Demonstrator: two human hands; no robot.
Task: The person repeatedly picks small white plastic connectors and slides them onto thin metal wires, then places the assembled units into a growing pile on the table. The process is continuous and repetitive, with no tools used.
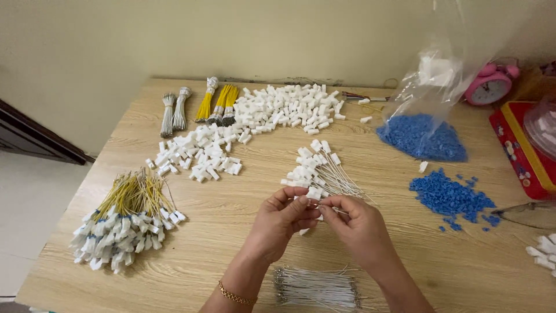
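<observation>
My left hand [282, 219] and my right hand [354, 223] meet at the middle of the wooden table [231, 208]. Together they pinch a small white plastic connector [313, 195] with a thin white wire. Just beyond my fingers lies a fan of white wires with connectors fitted [319, 168]. Below my wrists, at the near edge, sits a bundle of bare white wires [315, 288]. A gold bracelet is on my left wrist.
A pile of yellow wires with connectors [124, 220] lies at the left. Loose white connectors [255, 124] spread across the back, beside tied wire bundles [200, 107]. Blue pellets [449, 198] and a clear bag of them [423, 134] lie right. A pink alarm clock [489, 84] and red box [521, 148] stand far right.
</observation>
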